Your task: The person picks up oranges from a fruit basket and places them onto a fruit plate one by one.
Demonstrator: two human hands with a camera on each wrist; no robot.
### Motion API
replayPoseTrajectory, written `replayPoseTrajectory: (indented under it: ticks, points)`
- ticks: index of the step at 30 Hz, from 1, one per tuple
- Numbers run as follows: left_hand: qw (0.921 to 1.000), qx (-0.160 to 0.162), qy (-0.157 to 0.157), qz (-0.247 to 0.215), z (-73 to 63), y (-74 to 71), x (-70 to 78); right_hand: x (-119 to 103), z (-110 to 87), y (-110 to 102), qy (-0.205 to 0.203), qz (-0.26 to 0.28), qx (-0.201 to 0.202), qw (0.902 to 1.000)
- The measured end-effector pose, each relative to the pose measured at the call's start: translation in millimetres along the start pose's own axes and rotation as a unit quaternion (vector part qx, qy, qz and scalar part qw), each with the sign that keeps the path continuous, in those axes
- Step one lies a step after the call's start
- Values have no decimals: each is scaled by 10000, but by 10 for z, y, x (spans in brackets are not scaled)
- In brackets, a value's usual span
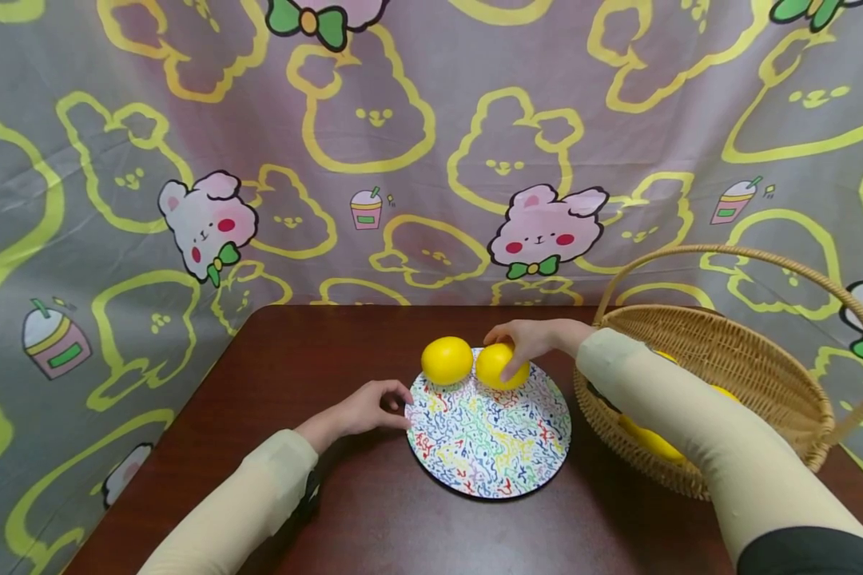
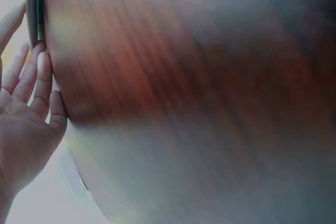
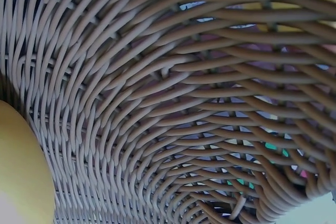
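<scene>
A round, flat board (image 1: 482,447) with a multicoloured squiggle pattern lies on the table. My left hand (image 1: 367,409) is at its left rim, fingertips touching the edge; in the left wrist view the fingers of this left hand (image 2: 31,98) look nearly straight. One lemon (image 1: 447,361) sits on the board's far part. Beside it, my right hand (image 1: 535,342) grips a second lemon (image 1: 499,369) from above, fingers and thumb around it. The right wrist view shows wicker weave (image 3: 157,103) and part of a smooth yellow thing (image 3: 23,166), but no hand.
To the right stands a wicker basket (image 1: 733,343) with a tall arched handle (image 1: 733,249). Several yellow fruits (image 1: 654,443) lie inside, partly hidden by my right forearm. A patterned cloth (image 1: 417,152) hangs behind the dark wooden table (image 1: 295,351).
</scene>
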State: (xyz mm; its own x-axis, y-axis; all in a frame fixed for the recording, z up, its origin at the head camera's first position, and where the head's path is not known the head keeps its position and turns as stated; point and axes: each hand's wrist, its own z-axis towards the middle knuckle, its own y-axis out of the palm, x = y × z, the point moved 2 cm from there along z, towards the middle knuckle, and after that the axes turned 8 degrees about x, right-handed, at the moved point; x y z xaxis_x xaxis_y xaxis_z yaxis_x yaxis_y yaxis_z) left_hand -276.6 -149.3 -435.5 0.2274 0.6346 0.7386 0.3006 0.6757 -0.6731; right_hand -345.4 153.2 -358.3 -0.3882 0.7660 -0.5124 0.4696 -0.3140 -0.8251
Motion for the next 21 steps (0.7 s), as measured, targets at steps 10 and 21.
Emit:
replayPoseTrajectory:
  ticks: [10,21]
  points:
    - [10000,1,22,-24,11,9,-14,-61,-23,-15,128,-63,-190,9997]
    - [9999,50,94,44,-1,16,-23,-85,-16,-26,217,-291,-160,9992]
